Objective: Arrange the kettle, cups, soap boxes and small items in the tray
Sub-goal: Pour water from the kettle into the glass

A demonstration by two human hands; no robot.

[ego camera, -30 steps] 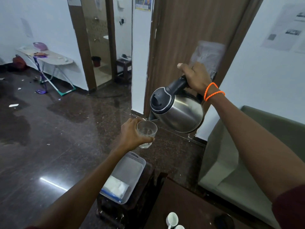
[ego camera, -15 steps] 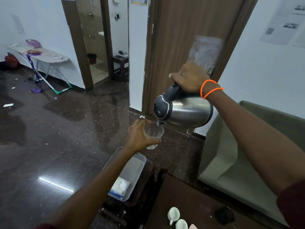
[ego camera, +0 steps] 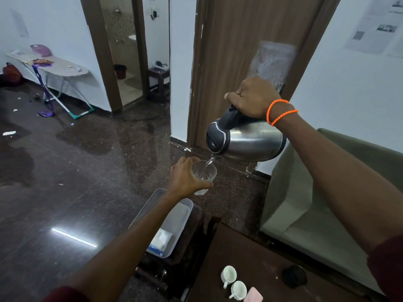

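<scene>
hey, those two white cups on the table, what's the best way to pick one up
Judging by their pose, take a white cup by its small side handle, coming from above and the near-left side. Both cups stand upright, mouths open, handles pointing that way. The other cup sits close beside it, with a pink box next to that, so pinching the rim there looks cramped.

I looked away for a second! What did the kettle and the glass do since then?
The right hand tipped the kettle further over, nearly sideways, spout lowered to the glass, and water now streams in. The left hand kept holding the glass in the same spot above the floor. The tray and the two white cups stayed put.
</scene>
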